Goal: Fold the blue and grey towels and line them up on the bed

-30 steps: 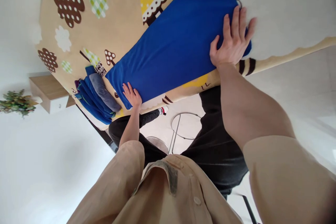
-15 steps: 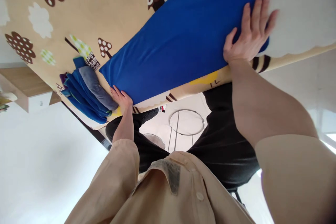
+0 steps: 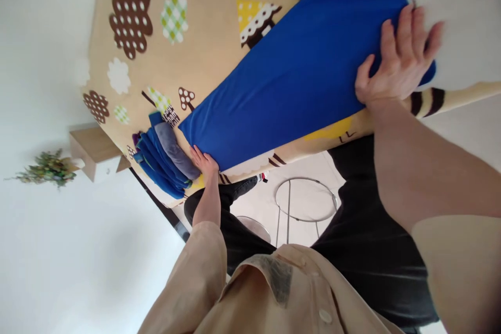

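Note:
A long blue towel [image 3: 289, 73] lies flat across the patterned tablecloth [image 3: 211, 57], with a small loop at its far right corner. My left hand [image 3: 205, 162] rests on the towel's near left corner, fingers stretched out. At the right end, my right hand [image 3: 399, 60] lies flat on the towel with fingers spread, some reaching past its edge. Neither hand grips the cloth. Close to my left hand is a pile of folded blue and grey cloths [image 3: 164, 154].
Beyond the table's left end are a wooden cabinet [image 3: 96, 146] and a green plant [image 3: 49, 168]. Under the table edge stands a round metal frame on legs [image 3: 305, 219]. Part of a person's leg and shoe [image 3: 245, 186] shows below the table.
The view has shifted, so the table and both hands appear farther right and slightly lower, and the plant has come into sight. Both hands stay at the same ends of the towel.

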